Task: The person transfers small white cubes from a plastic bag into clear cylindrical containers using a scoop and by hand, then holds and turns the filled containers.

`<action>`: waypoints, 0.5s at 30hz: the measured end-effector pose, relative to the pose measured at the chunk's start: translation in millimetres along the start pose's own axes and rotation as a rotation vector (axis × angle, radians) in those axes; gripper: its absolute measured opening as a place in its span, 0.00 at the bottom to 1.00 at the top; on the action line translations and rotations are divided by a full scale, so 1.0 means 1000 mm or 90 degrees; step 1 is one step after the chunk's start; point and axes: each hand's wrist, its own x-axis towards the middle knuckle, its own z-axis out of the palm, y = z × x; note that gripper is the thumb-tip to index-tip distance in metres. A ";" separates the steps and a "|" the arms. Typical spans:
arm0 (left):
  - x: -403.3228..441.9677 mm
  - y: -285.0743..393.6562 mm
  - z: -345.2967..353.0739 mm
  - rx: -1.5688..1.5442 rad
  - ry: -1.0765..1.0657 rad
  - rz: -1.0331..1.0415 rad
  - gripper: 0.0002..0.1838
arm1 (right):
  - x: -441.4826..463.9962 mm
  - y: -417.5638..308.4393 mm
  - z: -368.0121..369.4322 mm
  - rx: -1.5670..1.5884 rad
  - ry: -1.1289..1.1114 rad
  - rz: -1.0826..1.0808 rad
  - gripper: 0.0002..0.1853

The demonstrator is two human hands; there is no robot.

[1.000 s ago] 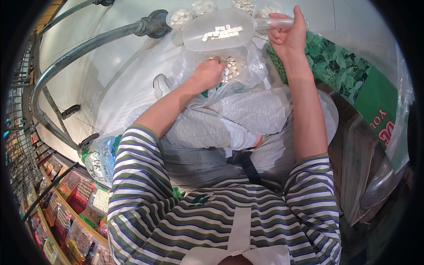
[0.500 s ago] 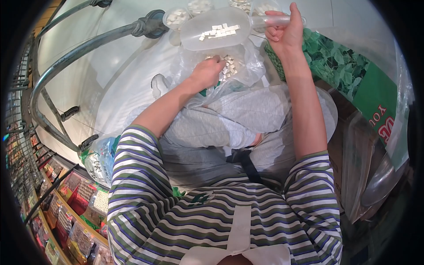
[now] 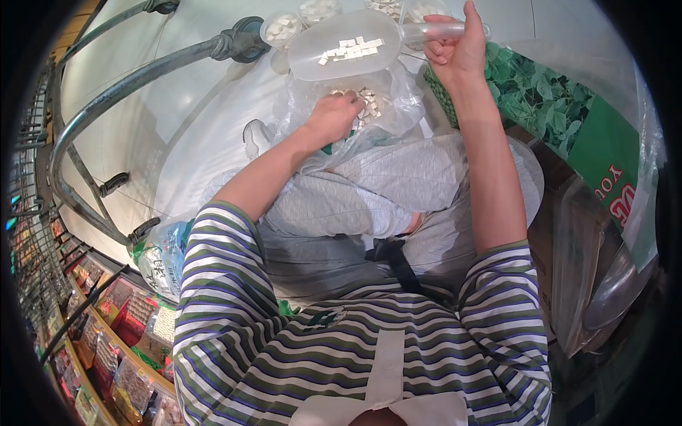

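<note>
The left hand (image 3: 334,116) is down in the clear plastic bag (image 3: 405,99), its fingertips bent in among the loose white pieces (image 3: 370,105); I can't tell from here whether they pinch one. The right hand (image 3: 458,53) has the scoop (image 3: 312,39) by its clear handle, fingers curled under and thumb sticking up. Very little has changed over the last second: the left fingers have shifted only slightly, the scoop has stayed level over the far side of the bag, and the small cluster of white blocks (image 3: 350,50) in it looks much the same. I'd take that to mean the left hand is busy feeling through the loose pieces while the right simply keeps the scoop steady, with no clear sign of anything added to it. Just beyond the scoop stand small tubs, the leftmost tub (image 3: 282,28) holding white bits too. The bag sits just in front of the person's crossed legs, in grey trousers (image 3: 405,177). To the right lies a big package printed with green leaves (image 3: 543,89); to the left, a bent metal frame (image 3: 92,128) stands on the pale floor (image 3: 192,92), with shelves of packets (image 3: 128,319) at the near left.
</note>
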 end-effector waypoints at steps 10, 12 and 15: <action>-0.016 0.034 -0.145 -0.500 -0.095 -0.062 0.12 | -0.001 -0.001 0.001 -0.009 0.028 -0.008 0.36; -0.021 0.016 -0.162 -0.523 -0.033 -0.105 0.13 | 0.001 0.000 -0.001 -0.013 0.013 -0.007 0.36; -0.013 0.005 -0.169 -0.469 0.134 -0.171 0.15 | -0.001 0.002 0.000 -0.023 0.007 0.011 0.35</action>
